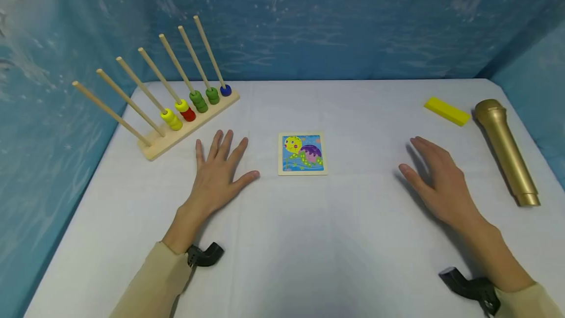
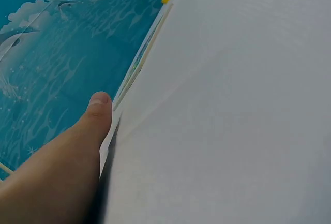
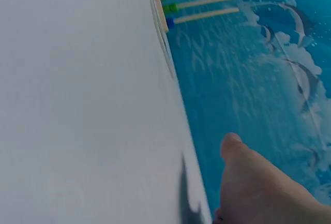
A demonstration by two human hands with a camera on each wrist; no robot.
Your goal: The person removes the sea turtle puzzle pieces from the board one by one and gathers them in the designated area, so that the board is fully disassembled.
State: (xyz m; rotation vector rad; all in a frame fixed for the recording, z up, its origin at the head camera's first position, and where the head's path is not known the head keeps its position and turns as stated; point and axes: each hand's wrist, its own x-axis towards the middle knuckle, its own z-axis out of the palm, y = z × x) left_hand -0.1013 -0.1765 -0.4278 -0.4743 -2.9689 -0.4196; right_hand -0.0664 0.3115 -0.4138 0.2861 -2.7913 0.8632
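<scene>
My left hand (image 1: 217, 175) lies palm down on the white table, fingers spread, just in front of a wooden bead rack (image 1: 194, 126) with upright pegs. Yellow, red, green and blue beads sit low on several pegs; the two nearest pegs carry none. Between my hands lies a flat square picture puzzle (image 1: 302, 154) showing a turtle with a purple shell. On the right, my right hand (image 1: 441, 185) is held with its thumb apart from straight fingers, holding nothing. The left wrist view shows the left thumb (image 2: 98, 115); the right thumb (image 3: 235, 149) appears in the right wrist view.
Beyond the right hand lies a yellow block (image 1: 448, 111). A gold cylinder (image 1: 507, 153) with a wider rounded end rests beside it at the table's right side. Blue sea-patterned cloth (image 1: 326, 28) hangs behind the table (image 1: 335, 239) and along both sides.
</scene>
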